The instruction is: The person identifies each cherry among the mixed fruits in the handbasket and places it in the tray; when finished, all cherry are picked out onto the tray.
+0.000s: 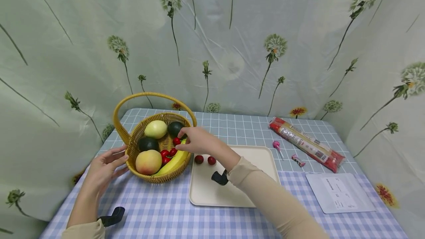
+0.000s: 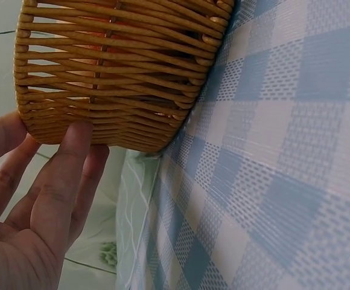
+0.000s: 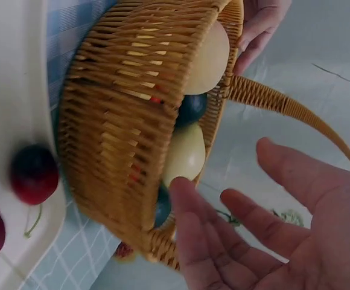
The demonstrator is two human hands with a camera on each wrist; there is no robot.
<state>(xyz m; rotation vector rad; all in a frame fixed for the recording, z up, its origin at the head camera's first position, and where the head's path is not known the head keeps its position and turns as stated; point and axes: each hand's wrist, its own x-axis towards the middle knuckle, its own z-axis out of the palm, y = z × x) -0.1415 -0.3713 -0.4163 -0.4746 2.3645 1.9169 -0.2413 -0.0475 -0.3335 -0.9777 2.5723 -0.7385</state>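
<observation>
A woven basket point(image 1: 159, 179) with a tall arched handle holds a peach point(image 1: 148, 162), a pale yellow-green fruit point(image 1: 155, 129), dark green fruits point(image 1: 148, 144), a banana point(image 1: 170, 164) and several red cherries point(image 1: 165, 153). My left hand point(image 1: 105, 163) touches the basket's left side with fingertips, its fingers loosely extended, as the left wrist view shows. Over the basket's right part is my right hand point(image 1: 198, 140), thumb and fingers spread apart near a cherry point(image 1: 176, 141). In the right wrist view nothing lies between the fingers point(image 3: 193, 235) of that hand.
Right of the basket stands a cream tray point(image 1: 202, 198) with two dark red cherries point(image 1: 211, 160) on it. Farther right lie a pink lollipop point(image 1: 276, 144), a wrapped candy point(image 1: 298, 160), a long red-ended package point(image 1: 307, 144) and a white pouch point(image 1: 340, 193). Patterned curtain surrounds the table.
</observation>
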